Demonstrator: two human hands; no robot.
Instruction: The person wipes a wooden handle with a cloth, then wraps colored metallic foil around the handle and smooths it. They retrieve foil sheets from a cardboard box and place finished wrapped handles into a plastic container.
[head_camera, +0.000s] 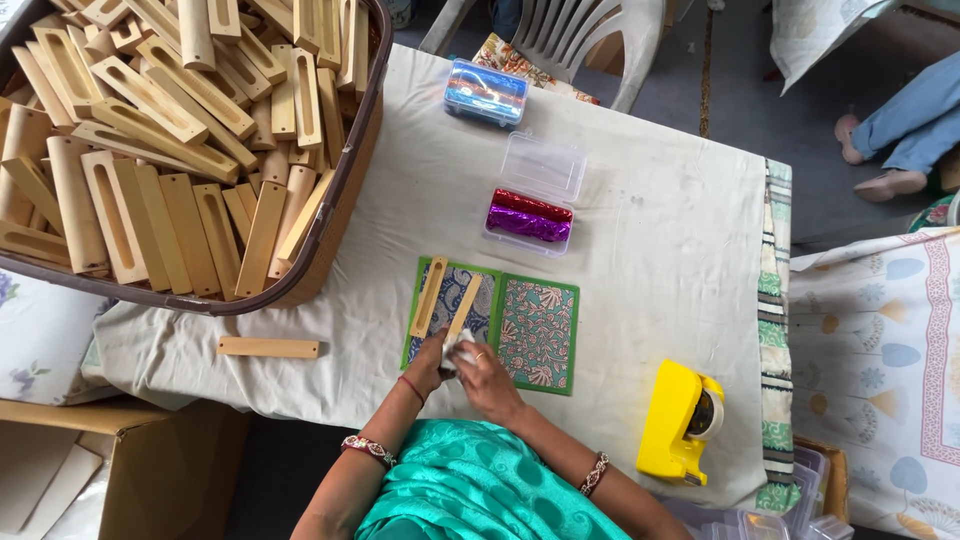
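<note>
Wooden strips hold both hands' attention: two of them lie side by side on the left half of a green-edged patterned card (538, 333), a slotted strip (429, 297) at 10 o'clock of the hands and a plain strip (463, 310) just beside it, its lower end running under the fingers. Left hand (428, 362) comes up from 7 o'clock, wrist bent, fingers curled shut around a small white cloth (460, 352). Right hand (487, 378) comes up from 5 o'clock, palm down, fingers bent over the same cloth and pressing on the card; whether it grips the cloth or only rests on it I cannot tell. Both hands meet at the card's lower edge, touching each other.

Fingertips are mostly hidden behind the cloth and each other, so the exact grip is hard to make out. Elbows are cut off by the lower edge of the view.

At 9 o'clock of the hands a loose strip (268, 347) lies on the tablecloth (650, 230). At 11 o'clock a basket (352, 170) brims with more strips, cut off at top and left. At 12 o'clock an open clear box (545, 168) holds red and purple foil rolls. At 3 o'clock sits a yellow tape dispenser (672, 420)
</note>
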